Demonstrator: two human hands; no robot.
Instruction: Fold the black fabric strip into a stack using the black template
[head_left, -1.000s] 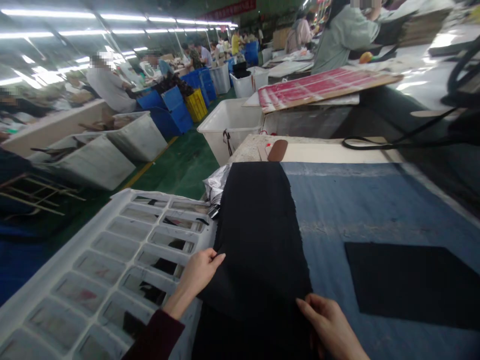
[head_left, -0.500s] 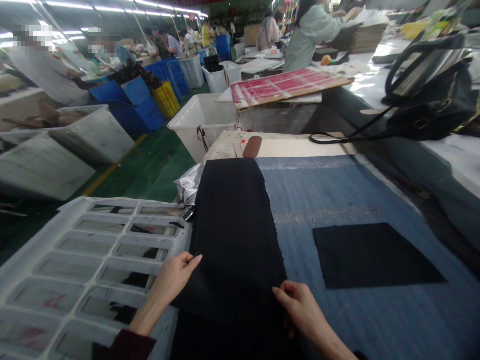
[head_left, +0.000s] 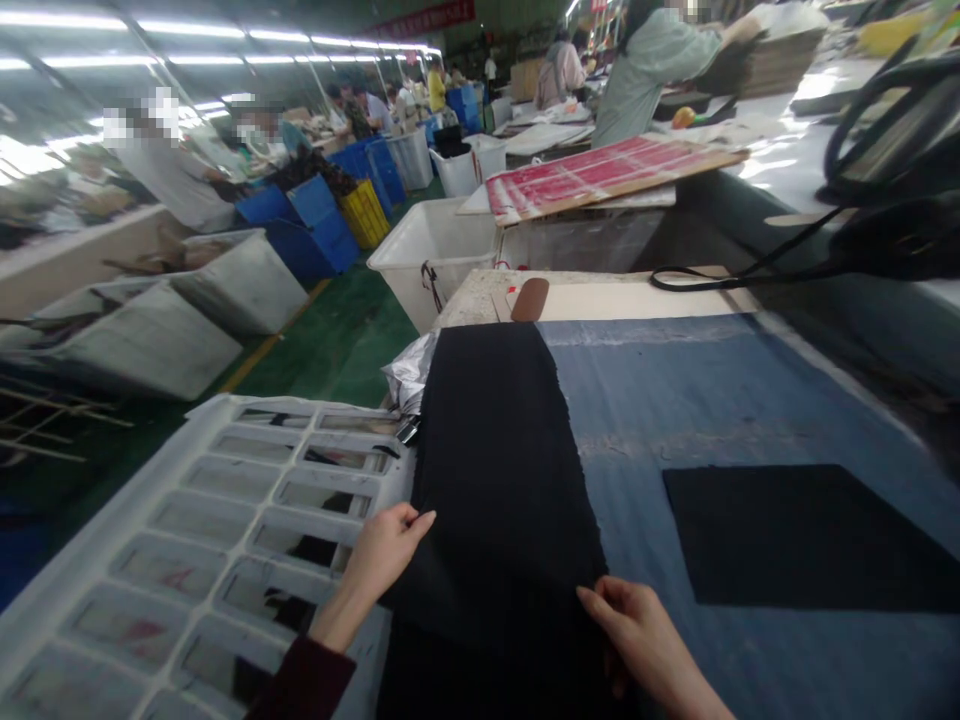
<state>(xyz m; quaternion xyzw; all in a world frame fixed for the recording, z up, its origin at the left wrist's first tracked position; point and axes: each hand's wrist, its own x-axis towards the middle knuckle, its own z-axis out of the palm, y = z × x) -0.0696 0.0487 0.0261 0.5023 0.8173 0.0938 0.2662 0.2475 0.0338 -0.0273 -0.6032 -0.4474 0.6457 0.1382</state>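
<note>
**Two hands, one cloth**

One long black cloth point(head_left: 502, 470) lies flat on the blue mat point(head_left: 712, 400), just beside one white crate point(head_left: 150, 560). The left hand point(head_left: 382, 555) pinches its left edge and the right hand point(head_left: 637, 630) pinches its right. One black patch point(head_left: 795, 535) lies well apart. Same hold as before, only the view swung.

We have the long cloth point(head_left: 502, 470) lying lengthwise along the left edge of the table point(head_left: 660, 298), running from the near edge toward the far one. Our left hand point(head_left: 382, 555) pinches its left border and our right hand point(head_left: 637, 630) its right border, both at the near end. A smaller cloth piece point(head_left: 795, 535) lies to the right, well apart. Off the left edge stands a gridded tray point(head_left: 225, 500). An oval piece point(head_left: 529, 298) lies just behind the long cloth, and a cable point(head_left: 720, 275) to its right.
</note>
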